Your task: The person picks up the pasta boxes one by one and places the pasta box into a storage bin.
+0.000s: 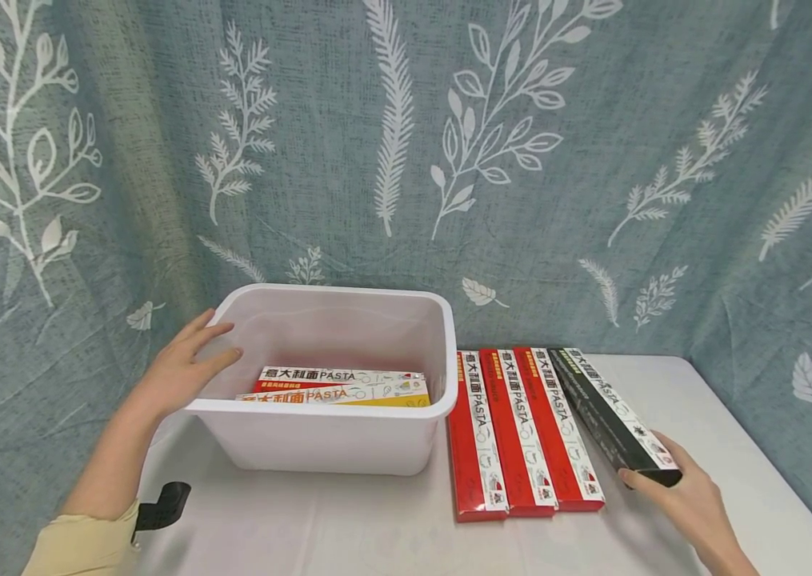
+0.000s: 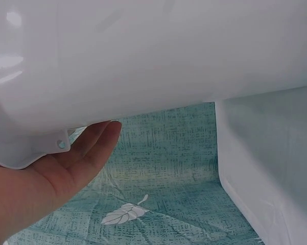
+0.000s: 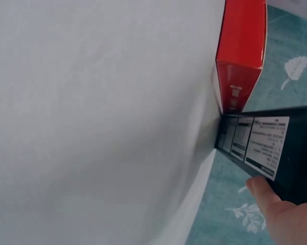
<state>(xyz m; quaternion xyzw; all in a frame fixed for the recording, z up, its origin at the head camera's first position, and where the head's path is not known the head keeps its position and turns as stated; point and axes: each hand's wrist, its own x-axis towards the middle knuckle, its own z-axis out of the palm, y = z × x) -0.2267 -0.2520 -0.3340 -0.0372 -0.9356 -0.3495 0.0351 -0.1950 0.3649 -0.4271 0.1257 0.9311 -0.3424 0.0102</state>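
My right hand (image 1: 697, 500) grips the near end of a black pasta box (image 1: 610, 416), thumb on its left side. That near end is raised, while the far end slopes down toward the table beside the red boxes. In the right wrist view, white label panels show on the black box (image 3: 268, 145). On the left, my left hand (image 1: 178, 372) rests at the left rim of a white plastic bin (image 1: 326, 440), fingers spread and relaxed. Inside the bin lie a red pasta box (image 1: 298, 386) and a yellow pasta box (image 1: 377, 399), partly hidden by its front wall.
Three red pasta boxes (image 1: 476, 448) lie side by side, right of the bin, on the white table (image 1: 377, 536). A patterned teal curtain (image 1: 334, 160) hangs behind and along both sides. Near my left sleeve is a small black object (image 1: 164, 506).
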